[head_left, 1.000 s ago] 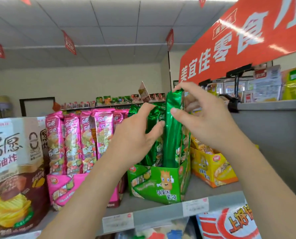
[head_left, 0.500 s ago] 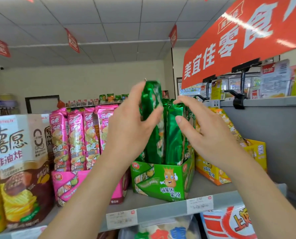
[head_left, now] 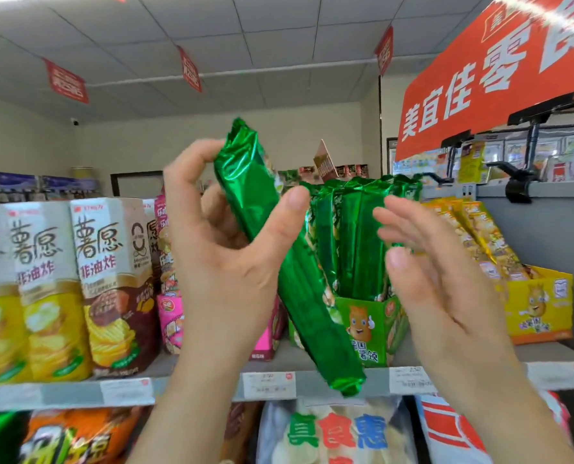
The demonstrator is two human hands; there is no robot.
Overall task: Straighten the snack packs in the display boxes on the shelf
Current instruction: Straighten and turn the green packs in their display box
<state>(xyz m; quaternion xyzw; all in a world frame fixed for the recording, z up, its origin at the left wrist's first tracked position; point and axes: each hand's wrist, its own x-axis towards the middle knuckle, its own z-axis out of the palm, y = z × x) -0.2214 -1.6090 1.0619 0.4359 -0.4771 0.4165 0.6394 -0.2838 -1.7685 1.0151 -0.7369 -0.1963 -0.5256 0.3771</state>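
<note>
My left hand grips a long green foil snack pack, lifted clear of its box and tilted, its lower end hanging in front of the shelf edge. Behind it the green display box stands on the shelf with several green packs upright inside. My right hand is open, fingers straight, palm against the right side of those upright packs. A pink display box with pink packs sits to the left, mostly hidden by my left arm. A yellow display box with leaning yellow packs stands at the right.
Tall chip cartons fill the shelf's left part. The grey shelf edge carries price labels. Larger snack bags lie on the shelf below. A red sign and black clip holders hang above right, beside a grey side panel.
My left hand has pulled one green pack up and out of the green box, toward me and tilted. My right hand let go of the packs and now lies flat against them.
</note>
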